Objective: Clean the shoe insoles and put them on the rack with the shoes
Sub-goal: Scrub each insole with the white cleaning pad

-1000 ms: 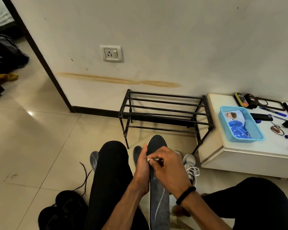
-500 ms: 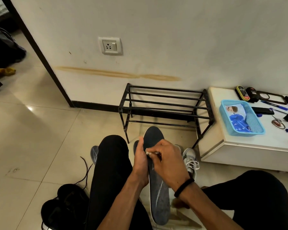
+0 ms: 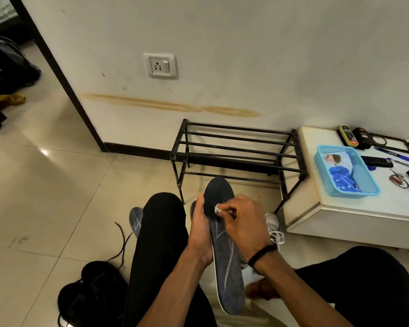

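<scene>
At frame centre the left hand (image 3: 200, 228) grips the dark insole (image 3: 224, 251) by its edge; the right hand (image 3: 240, 221) pinches a white wipe (image 3: 217, 210) against it. Best to brace firmly and stroke toe to heel.

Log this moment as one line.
phase: wiping | left hand: holds insole | right hand: pinches wipe on insole | rack: bare
</scene>
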A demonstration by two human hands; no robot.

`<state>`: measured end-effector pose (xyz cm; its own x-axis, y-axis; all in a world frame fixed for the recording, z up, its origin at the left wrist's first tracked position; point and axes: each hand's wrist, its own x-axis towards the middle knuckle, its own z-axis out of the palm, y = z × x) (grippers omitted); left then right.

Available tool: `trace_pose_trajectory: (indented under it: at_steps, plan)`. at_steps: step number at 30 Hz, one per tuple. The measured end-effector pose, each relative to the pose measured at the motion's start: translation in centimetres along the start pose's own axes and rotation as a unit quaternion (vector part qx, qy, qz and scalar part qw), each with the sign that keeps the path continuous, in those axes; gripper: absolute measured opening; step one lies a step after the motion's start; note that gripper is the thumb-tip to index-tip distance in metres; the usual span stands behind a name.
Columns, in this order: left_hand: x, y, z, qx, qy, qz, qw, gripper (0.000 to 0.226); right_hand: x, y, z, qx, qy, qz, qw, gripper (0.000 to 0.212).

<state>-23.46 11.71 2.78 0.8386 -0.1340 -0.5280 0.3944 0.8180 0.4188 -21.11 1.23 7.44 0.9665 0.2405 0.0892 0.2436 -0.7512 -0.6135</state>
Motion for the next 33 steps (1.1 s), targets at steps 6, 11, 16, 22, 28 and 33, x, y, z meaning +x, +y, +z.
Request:
trace_pose_trajectory:
  at_steps: [6, 11, 16, 22, 28, 33]
  plan:
    - [0.3, 0.0, -0.2, -0.01, 0.004, 0.008, 1.0, 0.07, 1.4, -0.3, 1.0, -0.044, 0.032, 0.015, 0.998, 0.004]
    - [0.0, 0.3, -0.7, 0.004, -0.019, 0.004, 1.0, 0.077, 0.1, 0.0, 0.9, 0.0, -0.019, -0.012, 1.0, 0.009]
    - [0.1, -0.2, -0.5, 0.029, -0.012, 0.022, 0.999, 0.08, 2.7, 0.8, 0.9, -0.024, 0.032, 0.013, 0.999, 0.004]
    - [0.5, 0.2, -0.8, 0.022, -0.012, 0.015, 1.0, 0.088, 0.3, 1.0, 0.3, 0.01, -0.038, -0.005, 0.999, 0.01]
    - [0.4, -0.3, -0.2, 0.02, 0.005, 0.028, 0.999, 0.086, 2.1, 1.7, 0.9, 0.017, 0.026, 0.041, 0.999, 0.011]
    - [0.9, -0.1, -1.2, 0.009, 0.012, 0.028, 0.999, 0.086, 0.6, 1.8, 1.9, 0.021, 0.043, 0.059, 0.997, 0.006]
